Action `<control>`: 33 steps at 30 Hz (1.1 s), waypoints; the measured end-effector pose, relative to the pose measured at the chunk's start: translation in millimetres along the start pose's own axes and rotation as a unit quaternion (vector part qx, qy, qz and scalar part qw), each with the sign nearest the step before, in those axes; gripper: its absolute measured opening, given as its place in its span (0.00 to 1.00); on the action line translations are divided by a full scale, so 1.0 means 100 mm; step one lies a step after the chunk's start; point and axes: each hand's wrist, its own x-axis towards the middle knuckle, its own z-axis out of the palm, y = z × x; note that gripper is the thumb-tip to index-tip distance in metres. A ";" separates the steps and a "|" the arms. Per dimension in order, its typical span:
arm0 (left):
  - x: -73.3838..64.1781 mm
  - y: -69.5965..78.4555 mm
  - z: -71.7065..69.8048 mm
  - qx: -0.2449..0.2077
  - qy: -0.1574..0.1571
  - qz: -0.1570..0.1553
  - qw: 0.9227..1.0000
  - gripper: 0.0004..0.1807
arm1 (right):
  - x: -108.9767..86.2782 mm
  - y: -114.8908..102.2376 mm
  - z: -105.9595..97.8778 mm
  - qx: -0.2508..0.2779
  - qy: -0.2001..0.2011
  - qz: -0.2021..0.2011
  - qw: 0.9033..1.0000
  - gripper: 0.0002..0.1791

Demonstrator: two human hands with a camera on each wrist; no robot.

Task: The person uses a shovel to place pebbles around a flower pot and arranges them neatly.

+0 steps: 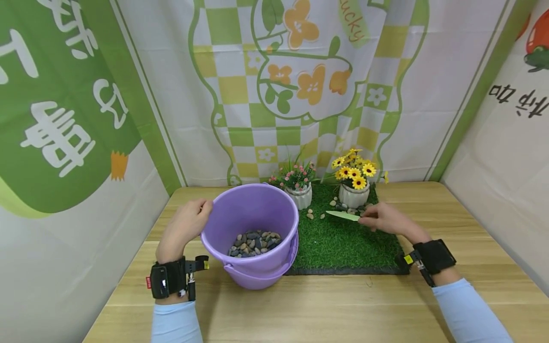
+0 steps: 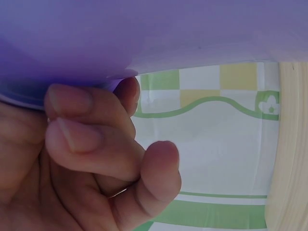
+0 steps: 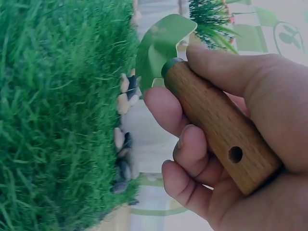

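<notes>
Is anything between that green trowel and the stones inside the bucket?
Yes: the purple bucket's wall stands between the trowel and those stones, so the trowel would probably have to go over the rim.

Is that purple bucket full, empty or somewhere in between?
Somewhere in between: the head view shows pebbles low inside the purple bucket, its sides bare above them.

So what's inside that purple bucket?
Grey, tan and dark stones lie at the bottom of the purple bucket. Its near side hides part of the pile, and whatever lies beneath the top stones can't be seen.
</notes>
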 end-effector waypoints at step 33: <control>0.01 -0.01 0.00 -0.006 -0.005 0.002 1.000 0.25 | -0.01 -0.57 -0.61 -0.103 0.048 -0.046 0.992 0.14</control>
